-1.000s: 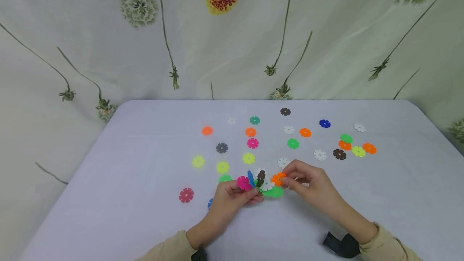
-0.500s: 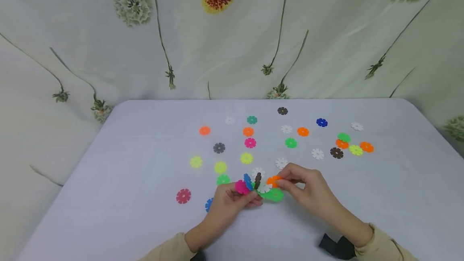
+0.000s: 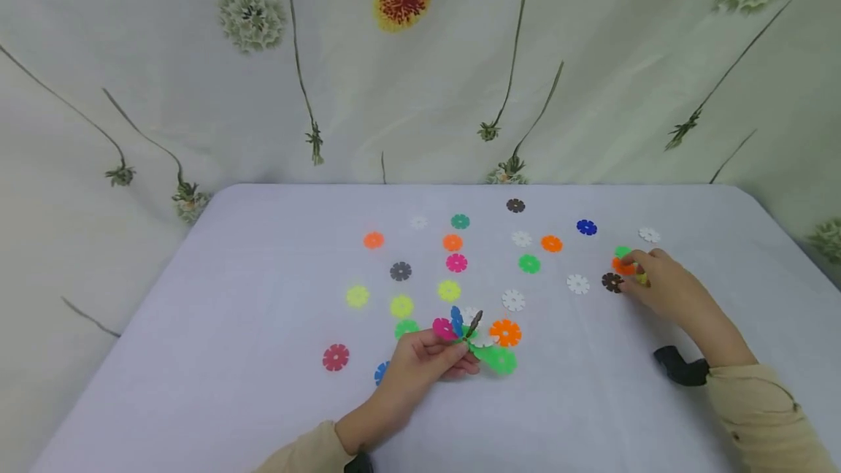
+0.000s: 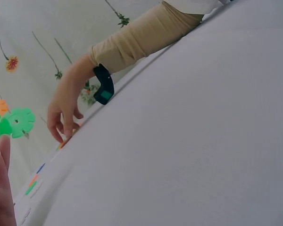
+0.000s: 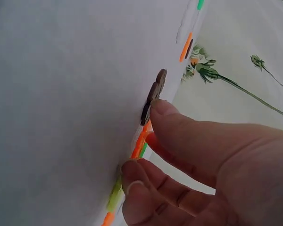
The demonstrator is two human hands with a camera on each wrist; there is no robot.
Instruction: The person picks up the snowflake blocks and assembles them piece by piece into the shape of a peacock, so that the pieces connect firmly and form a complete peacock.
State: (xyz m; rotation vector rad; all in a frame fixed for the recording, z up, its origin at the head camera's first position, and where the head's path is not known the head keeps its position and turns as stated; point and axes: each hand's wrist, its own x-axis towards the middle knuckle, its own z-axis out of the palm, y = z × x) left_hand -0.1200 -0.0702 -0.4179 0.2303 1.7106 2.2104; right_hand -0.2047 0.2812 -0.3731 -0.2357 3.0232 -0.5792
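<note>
My left hand (image 3: 420, 360) pinches a pink disc (image 3: 443, 328) of a cluster of joined snowflake discs (image 3: 482, 338): blue, brown, white, orange and green. The cluster sits low over the white table (image 3: 263, 400). In the left wrist view its green discs (image 4: 12, 125) show beside my fingers (image 4: 0, 188). My right hand (image 3: 647, 276) is far to the right, thumb and curled fingers round a yellow-green disc (image 3: 640, 277) lying on the table. An orange disc (image 3: 620, 266), a green disc (image 3: 621, 251) and a brown disc (image 3: 612, 282) lie against it. The right wrist view shows my thumb (image 5: 165, 110) beside the brown disc (image 5: 153, 94).
Several loose discs lie across the middle of the table, among them a red one (image 3: 336, 358) and a white one (image 3: 578, 284). A blue disc (image 3: 379, 372) peeks out by my left wrist. A flowered curtain (image 3: 420, 79) hangs behind the table's far edge.
My right hand let go of the orange disc, which stays on the cluster, and moved right to the discs near the table's right side. The left hand kept its hold.
</note>
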